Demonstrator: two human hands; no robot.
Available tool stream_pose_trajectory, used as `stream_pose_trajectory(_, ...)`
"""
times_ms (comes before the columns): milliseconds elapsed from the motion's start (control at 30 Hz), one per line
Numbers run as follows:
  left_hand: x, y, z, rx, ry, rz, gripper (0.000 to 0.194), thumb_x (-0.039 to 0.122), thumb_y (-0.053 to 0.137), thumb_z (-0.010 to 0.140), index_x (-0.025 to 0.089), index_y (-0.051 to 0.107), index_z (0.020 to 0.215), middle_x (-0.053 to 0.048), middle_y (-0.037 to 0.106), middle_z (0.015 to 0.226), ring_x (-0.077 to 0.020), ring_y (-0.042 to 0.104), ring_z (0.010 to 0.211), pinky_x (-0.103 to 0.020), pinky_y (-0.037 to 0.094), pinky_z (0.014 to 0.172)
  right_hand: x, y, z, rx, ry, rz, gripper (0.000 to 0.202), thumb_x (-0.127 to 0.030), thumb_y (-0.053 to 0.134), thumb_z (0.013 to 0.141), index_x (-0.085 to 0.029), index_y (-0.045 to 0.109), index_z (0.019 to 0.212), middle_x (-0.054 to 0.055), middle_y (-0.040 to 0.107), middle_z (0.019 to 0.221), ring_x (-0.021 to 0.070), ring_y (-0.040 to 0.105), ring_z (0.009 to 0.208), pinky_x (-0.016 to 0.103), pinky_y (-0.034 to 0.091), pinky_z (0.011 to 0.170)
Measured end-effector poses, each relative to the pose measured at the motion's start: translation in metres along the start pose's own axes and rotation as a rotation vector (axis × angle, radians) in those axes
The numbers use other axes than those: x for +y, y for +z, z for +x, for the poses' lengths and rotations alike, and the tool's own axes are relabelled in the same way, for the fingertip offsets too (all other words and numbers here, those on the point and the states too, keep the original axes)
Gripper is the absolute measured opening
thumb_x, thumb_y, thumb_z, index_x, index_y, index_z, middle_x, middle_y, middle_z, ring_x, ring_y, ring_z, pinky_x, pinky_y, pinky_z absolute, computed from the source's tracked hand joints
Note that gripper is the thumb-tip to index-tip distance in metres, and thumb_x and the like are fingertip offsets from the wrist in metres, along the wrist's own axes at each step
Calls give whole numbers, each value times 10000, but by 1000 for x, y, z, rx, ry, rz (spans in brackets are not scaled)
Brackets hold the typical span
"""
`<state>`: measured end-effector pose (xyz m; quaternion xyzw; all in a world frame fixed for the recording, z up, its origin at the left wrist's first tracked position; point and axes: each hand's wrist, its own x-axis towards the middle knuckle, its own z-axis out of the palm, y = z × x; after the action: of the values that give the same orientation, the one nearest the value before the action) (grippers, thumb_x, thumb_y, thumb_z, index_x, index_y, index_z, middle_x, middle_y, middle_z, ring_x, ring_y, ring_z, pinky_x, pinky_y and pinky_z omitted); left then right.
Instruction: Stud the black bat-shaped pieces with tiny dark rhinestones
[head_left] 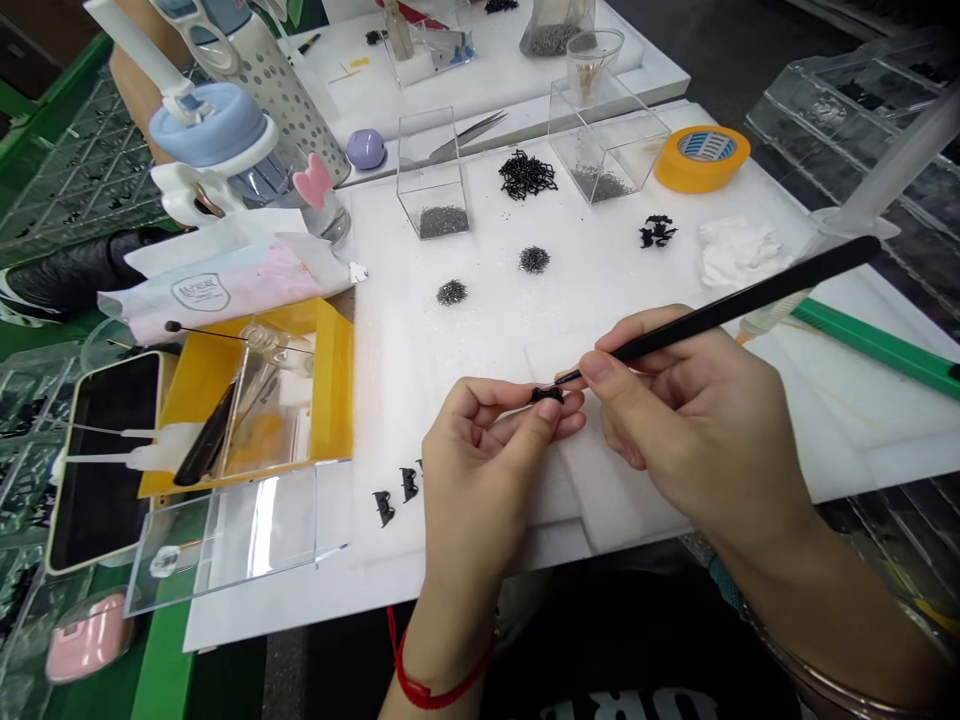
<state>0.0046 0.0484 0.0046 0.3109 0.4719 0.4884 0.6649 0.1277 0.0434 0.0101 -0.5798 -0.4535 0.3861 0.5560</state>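
Observation:
My left hand [487, 450] pinches a small black part [547, 395] between thumb and fingers above the white foam sheet. Black tweezers [697, 320] are held like a pen in my right hand [697, 420]; their tips reach the black part, and whether they grip something tiny there I cannot tell. Left of my left hand, similar small black pieces [384, 508] stand in a row, partly hidden by that hand. Beyond the hands lie two small piles of dark grains [451, 292] and a larger heap of black parts [528, 175].
On the left are a yellow box [334, 390] with tools, a clear lid [262, 525], a phone [105, 460] and tumblers [214, 125]. Clear bins [431, 180], orange tape [701, 160], crumpled tissue [739, 250] and a green cutter [885, 345] lie around the sheet.

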Motion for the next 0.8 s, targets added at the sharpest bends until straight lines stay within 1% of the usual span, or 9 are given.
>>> stream_pose_trajectory(100, -1, 1, -1, 1, 7, -27, 189, 34, 711, 773, 146, 558, 777, -3, 739, 789, -143, 740, 742, -176, 611, 725, 2, 0, 0, -7, 3, 42, 87, -227, 650, 819, -198, 574, 850, -69, 456, 479, 42, 399, 340, 164, 281, 298)
stream_pose_trajectory(267, -1, 0, -2, 10, 16, -27, 193, 35, 714, 772, 145, 556, 782, -4, 728, 802, -162, 741, 775, -189, 617, 737, 4, -1, -1, -36, 25, 167, 110, -245, 655, 828, -212, 572, 892, -59, 461, 571, 31, 390, 380, 186, 347, 349)
stream_pose_trajectory(367, -1, 0, -1, 2, 13, -20, 190, 43, 718, 772, 146, 558, 782, -3, 728, 804, -164, 742, 778, -179, 615, 731, 3, -2, 0, -36, 30, 155, 97, -240, 654, 823, -207, 580, 875, -45, 497, 615, 21, 381, 372, 173, 297, 316)
stream_pose_trajectory(467, -1, 0, -1, -5, 13, -23, 187, 50, 719, 776, 146, 559, 779, 1, 728, 803, -157, 741, 775, -164, 611, 720, 2, -2, 0, -37, 36, 133, 92, -233, 656, 817, -199, 585, 864, -52, 481, 576, 20, 373, 362, 156, 268, 302)
stream_pose_trajectory(600, -1, -1, -1, -18, 17, -17, 186, 48, 714, 782, 138, 552, 776, -2, 727, 794, -142, 740, 746, -158, 609, 712, 3, -2, -1, -42, 41, 116, 103, -247, 650, 829, -188, 581, 879, -77, 411, 479, 23, 360, 362, 138, 289, 325)
stream_pose_trajectory(733, -1, 0, -2, -30, 29, -26, 186, 33, 700, 791, 136, 546, 782, 3, 722, 773, -151, 740, 773, -156, 607, 713, 6, -3, -1, -65, 41, 112, 104, -246, 637, 843, -180, 586, 904, -82, 391, 464, 21, 352, 379, 138, 329, 359)
stream_pose_trajectory(800, -2, 0, -2, -33, 37, -40, 196, 23, 697, 787, 139, 540, 769, 18, 715, 765, -146, 740, 767, -161, 608, 715, 6, -3, 0, -71, 33, 108, 99, -246, 631, 848, -183, 585, 908, -80, 391, 468, 22, 360, 383, 137, 327, 361)
